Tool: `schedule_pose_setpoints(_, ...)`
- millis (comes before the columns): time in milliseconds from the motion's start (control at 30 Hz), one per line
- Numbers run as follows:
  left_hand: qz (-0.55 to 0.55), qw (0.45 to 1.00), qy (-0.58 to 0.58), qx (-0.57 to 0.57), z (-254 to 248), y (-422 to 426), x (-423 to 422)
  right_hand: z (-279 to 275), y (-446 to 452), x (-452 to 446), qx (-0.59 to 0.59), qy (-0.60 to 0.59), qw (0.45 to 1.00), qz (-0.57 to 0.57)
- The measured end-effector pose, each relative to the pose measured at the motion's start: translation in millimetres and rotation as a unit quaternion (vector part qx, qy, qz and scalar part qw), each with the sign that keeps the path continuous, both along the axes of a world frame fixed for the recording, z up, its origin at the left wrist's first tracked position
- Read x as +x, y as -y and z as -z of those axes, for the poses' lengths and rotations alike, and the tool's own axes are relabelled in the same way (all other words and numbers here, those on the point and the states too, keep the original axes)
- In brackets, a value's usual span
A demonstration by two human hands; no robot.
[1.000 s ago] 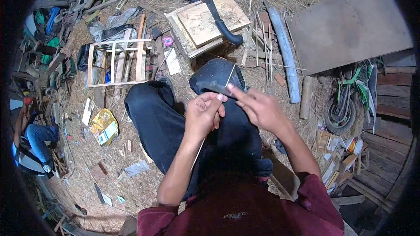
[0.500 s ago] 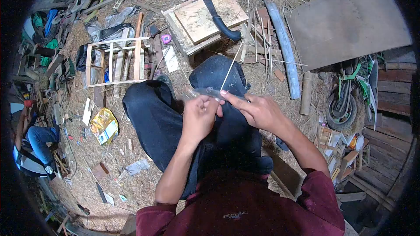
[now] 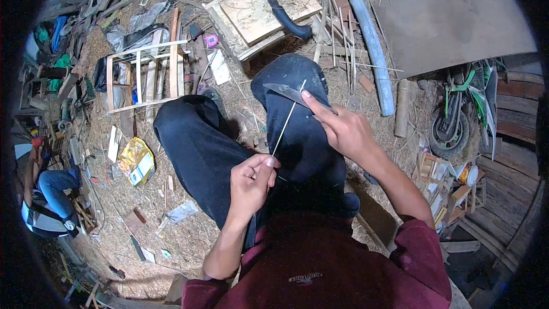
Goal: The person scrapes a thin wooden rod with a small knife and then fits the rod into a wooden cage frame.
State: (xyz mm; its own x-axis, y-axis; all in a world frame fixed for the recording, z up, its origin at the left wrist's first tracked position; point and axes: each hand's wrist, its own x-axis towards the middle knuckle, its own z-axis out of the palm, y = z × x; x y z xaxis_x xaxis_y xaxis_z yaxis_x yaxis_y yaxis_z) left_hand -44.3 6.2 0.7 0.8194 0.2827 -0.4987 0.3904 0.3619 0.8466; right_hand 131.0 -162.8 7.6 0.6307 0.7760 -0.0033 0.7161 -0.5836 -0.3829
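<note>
My right hand (image 3: 346, 131) is closed around a knife (image 3: 280, 90), its index finger stretched along the blade, which points left over my thigh. A thin pale bamboo strip (image 3: 284, 129) slants up from my left hand (image 3: 251, 180), whose thumb and fingers pinch its lower part. The strip's upper end lies at the blade, by my right fingertip; whether the edge touches it I cannot tell. Both hands are above my dark trousers (image 3: 197, 143).
Ahead stands a low wooden block (image 3: 246, 14) with a dark-handled machete (image 3: 277, 8) on it. A small wooden frame (image 3: 140, 77) lies left, near a yellow packet (image 3: 136, 160). At right are a grey pole (image 3: 372, 51), a board (image 3: 457, 23) and a motorbike (image 3: 457, 120). Another person (image 3: 54, 189) sits far left.
My left hand has drawn down toward my body with the strip. My right hand and the knife have shifted slightly up and right, so the hands are farther apart.
</note>
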Motion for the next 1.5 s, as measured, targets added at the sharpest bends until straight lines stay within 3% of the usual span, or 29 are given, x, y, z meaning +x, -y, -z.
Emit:
schedule_pose_setpoints(67, -0.007, 1.000, -0.021, -0.015, 1, -2, 5, -3, -1, 1, 0.005, -0.012, 0.999, -0.033)
schedule_pose_setpoints(200, -0.013, 0.998, 0.055, 0.015, 3, 1, 62, -16, 3, -3, -0.009, -0.046, 0.995, -0.084)
schedule_pose_setpoints(367, 0.070, 0.998, -0.004, 0.001, -8, -11, 64, -19, 10, 4, -0.031, -0.087, 0.993, -0.077)
schedule_pose_setpoints(600, 0.067, 0.991, 0.031, 0.111, -7, -10, 74, -14, 6, 5, -0.011, -0.069, 0.991, -0.111)
schedule_pose_setpoints(700, 0.073, 0.991, 0.030, 0.106, -12, -10, 86, -4, 7, 10, -0.005, -0.053, 0.995, -0.089)
schedule_pose_setpoints(833, 0.084, 0.974, 0.085, 0.195, -5, -3, 58, -1, 9, 10, 0.022, -0.042, 0.997, -0.056)
schedule_pose_setpoints(933, 0.063, 0.992, 0.047, 0.099, -1, -1, 25, 2, 12, 11, 0.032, -0.045, 0.998, -0.036)
schedule_pose_setpoints(1067, 0.065, 0.995, 0.011, 0.077, 1, -5, 8, 1, 13, 11, 0.054, -0.063, 0.996, -0.037)
schedule_pose_setpoints(1200, 0.066, 0.988, 0.054, 0.130, -4, -8, 64, -14, 13, 12, 0.021, -0.117, 0.988, -0.103)
schedule_pose_setpoints(1300, 0.066, 0.989, 0.029, 0.126, -4, -5, 91, -8, 12, 12, 0.057, -0.105, 0.989, -0.088)
schedule_pose_setpoints(1500, 0.025, 0.993, 0.048, 0.102, 8, 7, 65, -13, 20, -4, -0.032, -0.065, 0.995, -0.071)
